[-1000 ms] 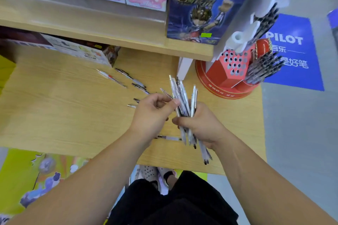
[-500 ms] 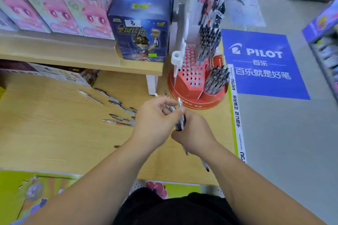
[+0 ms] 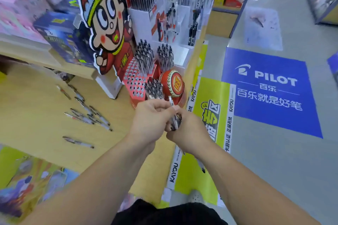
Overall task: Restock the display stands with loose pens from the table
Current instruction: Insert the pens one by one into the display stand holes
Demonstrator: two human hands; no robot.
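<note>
Over the right end of the tabletop (image 3: 36, 115), just in front of the red display stand (image 3: 134, 86): both hands close together and touching. In the right grip (image 3: 190, 133), a bundle of pens (image 3: 174, 121), fingers curled round it, with one pen end (image 3: 201, 167) poking out below the wrist over a yellow KAYOU panel (image 3: 210, 89). Left grip (image 3: 150, 120) curled as well, pinching at the top of the same bundle, with a single pen standing up between the two grips. Too blurred to tell whether pinching one pen or several. Farther left on the tabletop, loose pens (image 3: 87, 115) scattered in a rough line, and a lone pen (image 3: 78, 141) lying apart nearer the front edge. On the red display stand, rows of bare holes on the left face and clusters of dark stocked pens (image 3: 144, 58) upright above and to the right. Just beside it, a red drum (image 3: 173, 84). Behind it, a cartoon cutout (image 3: 108, 23) in red dress. Farther back, a white tiered stand (image 3: 175, 23) with more pens. On the floor at right, well apart from the hands, a blue PILOT mat (image 3: 270, 89).
</note>
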